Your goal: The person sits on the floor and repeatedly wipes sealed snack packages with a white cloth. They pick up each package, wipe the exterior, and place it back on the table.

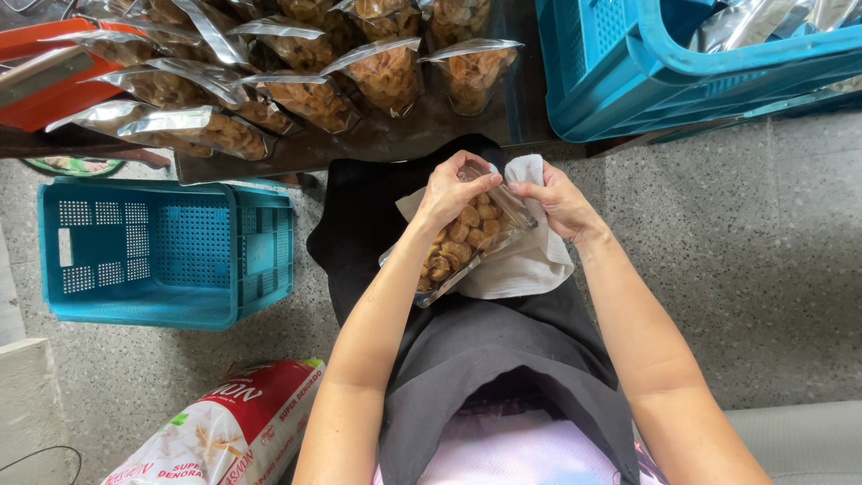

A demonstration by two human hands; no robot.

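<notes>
Both forearms fill my near view; on the lap, over a white cloth (525, 265) and black apron (503, 341), lies a clear bag of fried snacks (458, 242). My left hand (453, 190) pinches the bag's open top shut, and my right hand (558, 199) grips the same edge beside it. I judge the bag light, crinkly, slippery, its contents brittle, so the film rim is the place to hold. Filled bags (310, 94) crowd the table edge ahead; teal crates (166, 251) and a printed sack (224, 431) stand on speckled floor (745, 269).
</notes>
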